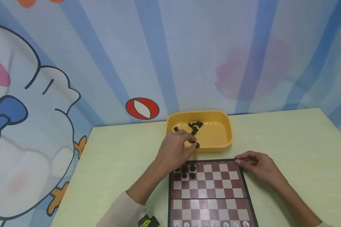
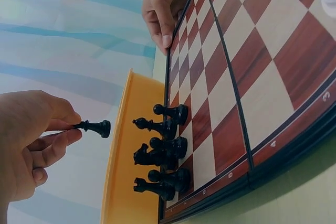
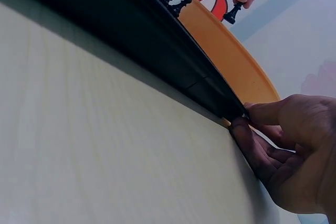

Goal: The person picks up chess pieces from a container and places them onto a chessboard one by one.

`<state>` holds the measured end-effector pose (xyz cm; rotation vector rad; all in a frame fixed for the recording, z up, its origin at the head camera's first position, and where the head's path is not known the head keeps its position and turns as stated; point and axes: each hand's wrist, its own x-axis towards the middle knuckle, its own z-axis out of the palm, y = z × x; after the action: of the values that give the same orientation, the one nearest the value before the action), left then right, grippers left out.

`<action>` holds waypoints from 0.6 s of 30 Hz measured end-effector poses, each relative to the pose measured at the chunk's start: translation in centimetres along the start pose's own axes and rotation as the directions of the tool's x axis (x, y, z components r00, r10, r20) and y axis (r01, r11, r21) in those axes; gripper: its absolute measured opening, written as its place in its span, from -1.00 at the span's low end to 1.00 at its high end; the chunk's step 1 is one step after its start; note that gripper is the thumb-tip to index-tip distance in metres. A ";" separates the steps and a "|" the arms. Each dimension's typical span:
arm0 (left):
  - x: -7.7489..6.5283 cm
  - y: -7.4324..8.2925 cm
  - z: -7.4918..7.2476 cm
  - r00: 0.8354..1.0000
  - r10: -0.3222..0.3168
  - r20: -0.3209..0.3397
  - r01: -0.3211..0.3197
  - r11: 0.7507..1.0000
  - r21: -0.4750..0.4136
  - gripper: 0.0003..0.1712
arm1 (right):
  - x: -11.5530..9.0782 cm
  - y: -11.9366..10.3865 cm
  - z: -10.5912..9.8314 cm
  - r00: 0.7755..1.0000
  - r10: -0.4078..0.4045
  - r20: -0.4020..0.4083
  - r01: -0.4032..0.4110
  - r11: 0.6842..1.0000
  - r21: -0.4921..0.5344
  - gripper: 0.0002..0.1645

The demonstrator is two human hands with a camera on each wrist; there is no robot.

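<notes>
My left hand point(image 1: 174, 148) pinches a black chess piece point(image 2: 96, 128) by its top, between thumb and fingertips, just over the near side of the yellow tray point(image 1: 220, 135). The fingers hide the piece's head, so its kind is unclear. At the far right corner of the chessboard point(image 1: 208, 184), my right hand point(image 1: 260, 165) grips the edge, thumb on top and a finger underneath. On the board's far left squares stand a black rook point(image 2: 152, 188), a knight point(image 2: 144, 156), a bishop point(image 2: 149, 125) and several pawns point(image 2: 173, 112).
More black chess pieces point(image 1: 194, 127) lie loose in the tray, which stands behind the board. White pieces point(image 1: 206, 224) line the board's near end. A cartoon-printed blue wall covering point(image 1: 196, 56) rises behind the pale table point(image 1: 122, 148).
</notes>
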<state>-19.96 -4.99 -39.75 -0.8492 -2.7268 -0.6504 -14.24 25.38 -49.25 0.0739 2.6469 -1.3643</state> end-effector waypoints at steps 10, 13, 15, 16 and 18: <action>-0.6 0.5 0.3 1.000 0.011 0.000 -0.011 1.000 -0.022 -0.84 | -0.1 0.2 -0.2 1.000 -0.008 -0.001 0.008 1.000 0.001 -0.56; -0.7 0.6 0.3 1.000 0.029 -0.011 -0.029 0.999 -0.027 -0.84 | 0.0 0.2 -0.1 1.000 -0.013 -0.003 0.013 1.000 -0.003 -0.56; -0.7 0.7 0.3 0.999 0.045 -0.015 -0.045 0.998 -0.032 -0.84 | 0.0 0.2 -0.1 1.000 -0.013 -0.008 0.013 1.000 -0.003 -0.57; -0.8 0.8 0.3 0.999 0.052 -0.016 -0.052 0.998 -0.035 -0.85 | 0.0 0.2 0.0 1.000 -0.011 -0.009 0.011 1.000 -0.001 -0.57; -1.0 0.9 0.3 0.998 0.060 -0.015 -0.060 0.997 -0.037 -0.86 | 0.0 0.2 0.0 1.000 -0.007 -0.006 0.007 1.000 0.000 -0.56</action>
<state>-18.64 -4.66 -40.03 -0.9276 -2.6735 -0.6949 -14.22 25.47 -49.43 0.0691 2.6547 -1.3689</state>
